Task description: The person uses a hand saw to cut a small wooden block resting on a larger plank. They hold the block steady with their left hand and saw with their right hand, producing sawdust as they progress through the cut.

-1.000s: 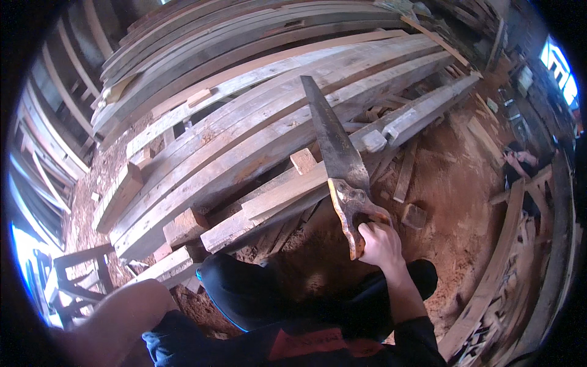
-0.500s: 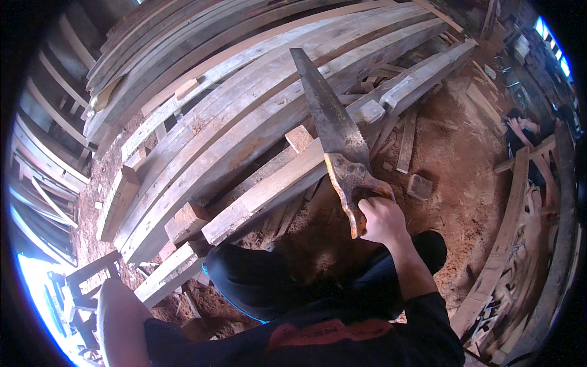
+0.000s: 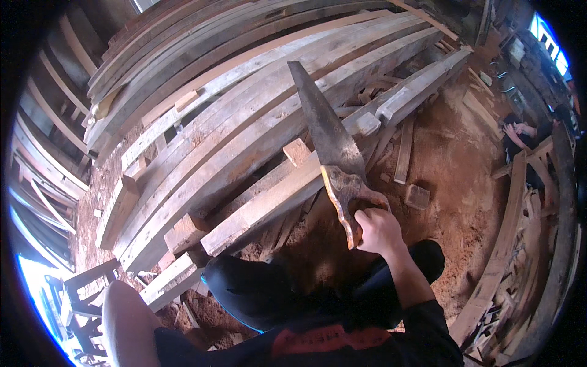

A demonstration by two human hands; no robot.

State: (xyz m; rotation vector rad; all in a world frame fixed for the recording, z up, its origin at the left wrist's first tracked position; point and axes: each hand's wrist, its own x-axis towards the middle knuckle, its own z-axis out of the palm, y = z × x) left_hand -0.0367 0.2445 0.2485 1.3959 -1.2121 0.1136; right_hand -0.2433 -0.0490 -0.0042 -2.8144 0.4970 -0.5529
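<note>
My right hand (image 3: 378, 232) grips the saw (image 3: 327, 129), apparently positioning it; the next stroke needs steadiness. My left hand is unseen.

The handsaw (image 3: 324, 131) has a dark, dull metal blade at one o'clock, mottled along its face; its handle (image 3: 346, 185) looks like worn wood with a patchy orange-brown finish. Timber beams (image 3: 257, 131) at eleven o'clock are matt, rough and stained wood, greyed in places. At three o'clock the earth floor (image 3: 458, 183) looks coarse and powdery. The dark trousers (image 3: 244, 287) at seven o'clock are smooth cloth; the shirt (image 3: 244, 352) at six is matt cloth with a flat red print.
</note>
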